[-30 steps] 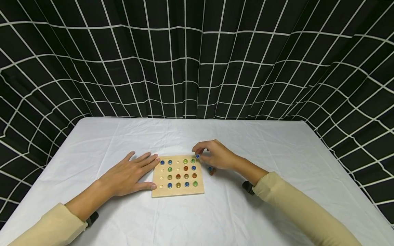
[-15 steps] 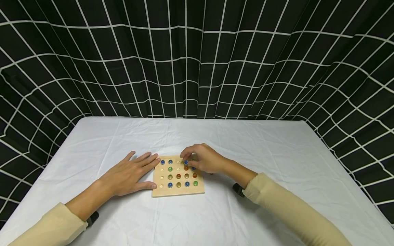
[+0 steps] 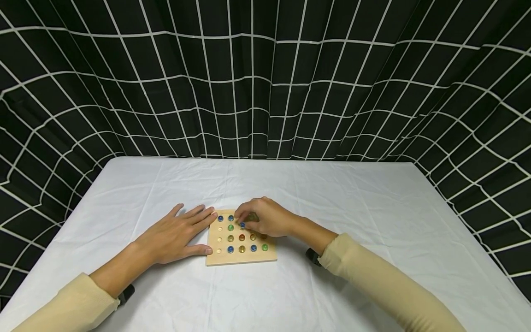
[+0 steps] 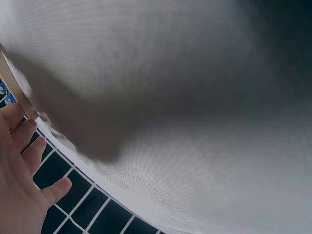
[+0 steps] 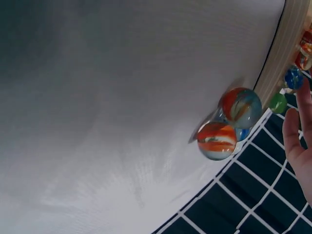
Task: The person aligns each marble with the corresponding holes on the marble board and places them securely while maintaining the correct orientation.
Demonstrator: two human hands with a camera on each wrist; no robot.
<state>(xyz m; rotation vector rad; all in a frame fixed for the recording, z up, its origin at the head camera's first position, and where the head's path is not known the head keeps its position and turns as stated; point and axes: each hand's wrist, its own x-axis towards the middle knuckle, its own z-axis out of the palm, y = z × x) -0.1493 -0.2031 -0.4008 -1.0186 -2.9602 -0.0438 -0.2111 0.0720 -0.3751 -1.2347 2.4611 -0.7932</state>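
A pale wooden board (image 3: 213, 259) with rows of round hollows lies in the middle of the table. Glass marbles in blue, green, amber and red fill many hollows. My left hand (image 3: 172, 239) rests at the board's left edge, fingers and thumb extended and touching it. Above the board, my right hand (image 3: 269, 218) pinches a blue marble (image 3: 242, 225) between thumb and fingertips, over the third column near the second row. The hand hides the board's upper right part. In the left wrist view, the board's edge (image 4: 15, 87) meets the left fingers.
Several loose marbles lie on the white cloth beside the board in the right wrist view, among them an orange-striped marble (image 5: 217, 141) and a red-and-teal marble (image 5: 241, 108). A black curtain (image 3: 257, 92) with white grid lines surrounds the white-covered table (image 3: 344, 198).
My right hand has moved left from the board's upper right corner to its third column, carrying the blue marble. The left hand has stayed in place.
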